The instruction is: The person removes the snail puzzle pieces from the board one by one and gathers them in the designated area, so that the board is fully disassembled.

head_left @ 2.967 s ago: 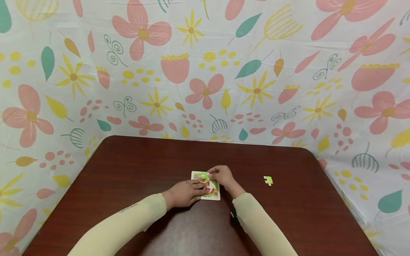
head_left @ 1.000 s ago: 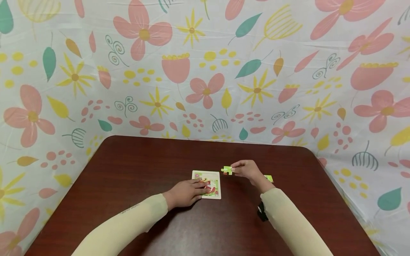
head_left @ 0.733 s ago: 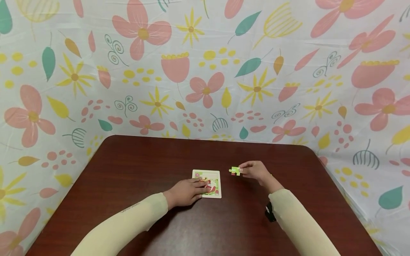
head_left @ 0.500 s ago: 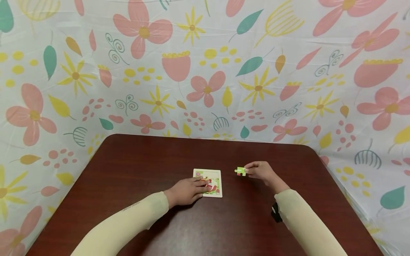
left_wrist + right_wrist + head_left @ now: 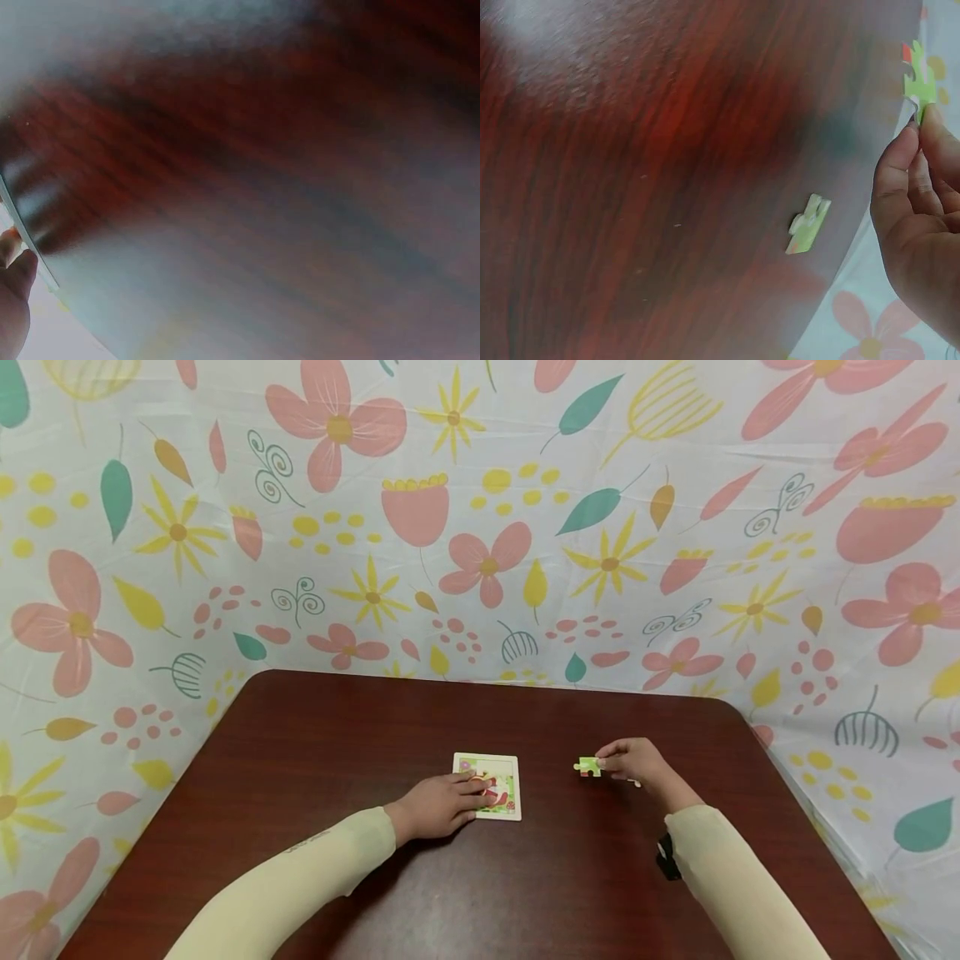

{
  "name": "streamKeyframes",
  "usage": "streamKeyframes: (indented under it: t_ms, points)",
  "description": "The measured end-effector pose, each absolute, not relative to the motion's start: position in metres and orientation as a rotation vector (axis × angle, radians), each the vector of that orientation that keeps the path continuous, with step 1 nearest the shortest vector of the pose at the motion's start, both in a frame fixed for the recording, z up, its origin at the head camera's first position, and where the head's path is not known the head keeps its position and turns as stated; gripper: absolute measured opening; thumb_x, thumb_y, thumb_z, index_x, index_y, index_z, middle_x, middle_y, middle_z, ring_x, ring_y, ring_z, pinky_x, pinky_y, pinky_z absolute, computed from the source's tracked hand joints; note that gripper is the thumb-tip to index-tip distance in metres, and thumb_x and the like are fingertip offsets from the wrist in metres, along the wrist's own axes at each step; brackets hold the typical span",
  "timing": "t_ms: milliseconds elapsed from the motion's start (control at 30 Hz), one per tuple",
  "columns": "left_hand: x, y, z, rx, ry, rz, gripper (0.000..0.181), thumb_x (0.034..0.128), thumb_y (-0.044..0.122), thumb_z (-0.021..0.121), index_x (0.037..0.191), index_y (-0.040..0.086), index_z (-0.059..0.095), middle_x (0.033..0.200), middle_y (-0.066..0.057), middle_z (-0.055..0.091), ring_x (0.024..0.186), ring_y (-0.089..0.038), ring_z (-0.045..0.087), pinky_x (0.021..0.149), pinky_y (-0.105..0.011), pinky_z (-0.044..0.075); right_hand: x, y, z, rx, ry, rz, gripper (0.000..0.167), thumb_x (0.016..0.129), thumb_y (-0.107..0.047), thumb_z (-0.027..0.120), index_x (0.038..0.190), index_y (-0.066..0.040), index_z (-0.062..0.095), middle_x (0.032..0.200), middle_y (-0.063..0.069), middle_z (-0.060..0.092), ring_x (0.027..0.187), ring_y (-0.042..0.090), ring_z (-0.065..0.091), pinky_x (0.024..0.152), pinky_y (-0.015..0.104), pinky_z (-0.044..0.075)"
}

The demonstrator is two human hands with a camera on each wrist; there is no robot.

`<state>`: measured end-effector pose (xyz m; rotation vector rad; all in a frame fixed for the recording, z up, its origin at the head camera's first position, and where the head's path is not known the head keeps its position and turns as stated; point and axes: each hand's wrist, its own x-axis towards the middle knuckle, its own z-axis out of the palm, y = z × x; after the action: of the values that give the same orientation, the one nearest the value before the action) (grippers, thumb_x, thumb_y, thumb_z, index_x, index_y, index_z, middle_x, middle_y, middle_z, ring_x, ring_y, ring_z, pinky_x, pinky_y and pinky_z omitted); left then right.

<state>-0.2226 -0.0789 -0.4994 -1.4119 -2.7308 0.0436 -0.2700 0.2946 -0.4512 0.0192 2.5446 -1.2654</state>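
A small puzzle board (image 5: 507, 762) with a pale frame lies mid-table in the head view. My left hand (image 5: 438, 806) rests flat over its left part, fingers spread and covering some of the picture. Right of the board, my right hand (image 5: 637, 764) pinches a green puzzle piece (image 5: 588, 767) by its edge between thumb and fingers. In the right wrist view the same pinched piece (image 5: 919, 79) shows green with a red corner, above my right hand (image 5: 922, 202). A second piece (image 5: 808, 224) lies on the table; in the head view the right hand mostly hides it.
The dark brown table (image 5: 360, 718) reaches back to a flower-printed cloth (image 5: 480, 510), which hangs behind it and at both sides. A black band (image 5: 668, 857) shows at the right wrist.
The right hand was at the board's upper right, then moved right with the green piece pinched, to in front of the loose piece. The left hand stays on the board.
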Motion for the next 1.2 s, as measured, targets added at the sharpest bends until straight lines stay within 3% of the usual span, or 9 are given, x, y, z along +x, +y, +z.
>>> streamKeyframes:
  t_ms: [633,1200]
  points:
    - [-0.223,-0.08,-0.504,-1.395,-2.762,0.008,0.041,0.1068,0.033,0.053,0.148,0.032,0.056,0.154,0.002,0.056,0.146,-0.02,0.051,0.116,-0.033,0.045,-0.275,0.307,-0.461,0.069,2.561,-1.226,0.022,0.097,-0.008,0.069,0.111,0.009,0.072,0.102,0.016,0.076,0.089,0.014,0.072,0.08,0.037,0.063]
    - [-0.223,-0.079,-0.503,-1.386,-2.806,-0.022,0.042,0.1074,0.032,0.052,0.149,0.031,0.055,0.155,0.002,0.055,0.148,-0.022,0.048,0.119,-0.034,0.043,-0.277,0.305,-0.464,-0.009,2.702,-1.053,0.019,0.095,-0.005,0.07,0.104,0.011,0.073,0.095,0.023,0.075,0.072,0.014,0.066,0.067,0.032,0.059]
